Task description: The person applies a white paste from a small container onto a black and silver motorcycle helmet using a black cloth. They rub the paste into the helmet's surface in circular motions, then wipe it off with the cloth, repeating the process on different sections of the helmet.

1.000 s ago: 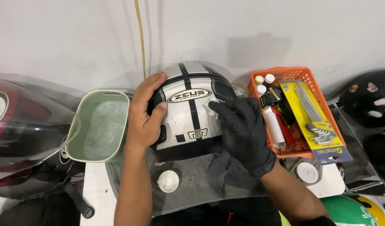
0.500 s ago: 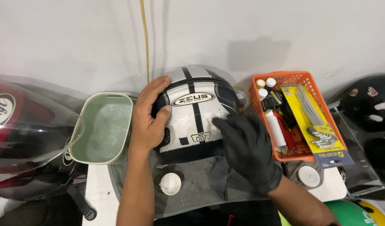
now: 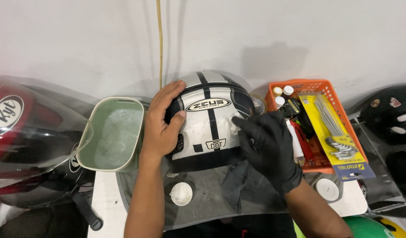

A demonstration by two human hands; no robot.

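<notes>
A silver and black striped helmet (image 3: 207,121) stands on a grey cloth (image 3: 216,194) against the white wall. My bare left hand (image 3: 161,125) grips its left side, thumb pressed on the shell. My right hand (image 3: 267,147), in a black glove, touches the helmet's right side with its fingertips, fingers apart. I cannot tell whether the gloved hand holds anything small.
A pale green tub (image 3: 112,134) with soapy water sits left of the helmet. An orange basket (image 3: 328,90) with bottles and a pack of hex keys is at the right. A red helmet (image 3: 22,132) lies far left, a black helmet (image 3: 388,119) far right. A small white cap (image 3: 181,194) lies on the cloth.
My gloved right hand slid from the top right of the helmet down and off, then came back with its fingertips on the right side. The left hand kept its grip.
</notes>
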